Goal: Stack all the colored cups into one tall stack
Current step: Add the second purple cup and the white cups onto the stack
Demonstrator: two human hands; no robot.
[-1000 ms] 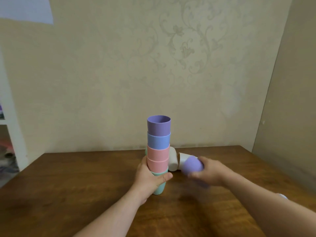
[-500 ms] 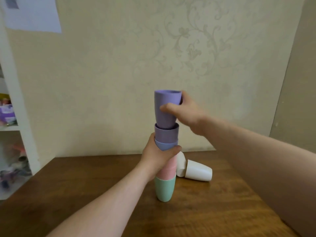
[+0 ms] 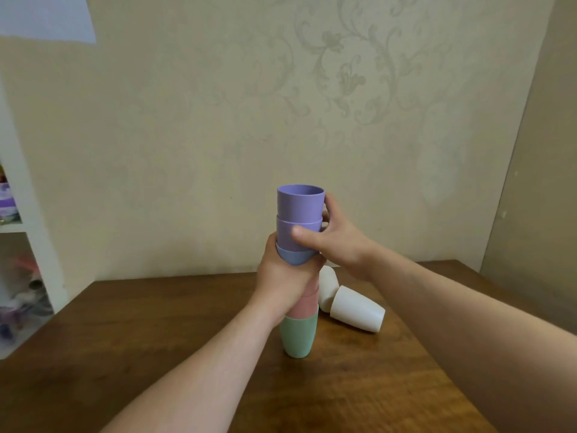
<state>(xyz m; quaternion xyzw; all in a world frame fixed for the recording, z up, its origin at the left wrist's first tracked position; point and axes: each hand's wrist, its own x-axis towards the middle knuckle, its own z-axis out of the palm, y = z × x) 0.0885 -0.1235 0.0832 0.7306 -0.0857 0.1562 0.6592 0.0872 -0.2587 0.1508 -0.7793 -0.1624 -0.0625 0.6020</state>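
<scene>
Bracing the stack at its middle, the left hand is wrapping tight around it so it is not tipping on the table. The right hand is closing on the purple cups, seating the top one. Two white cups are lying tipped just beside, likely next.

A stack of nested cups stands upright on the table, near its middle. The left hand wraps the stack's middle; the right hand grips it higher, from the right. Just right of the stack, slightly behind, two cups lie on their sides: one nearer, another behind it, touching.
</scene>
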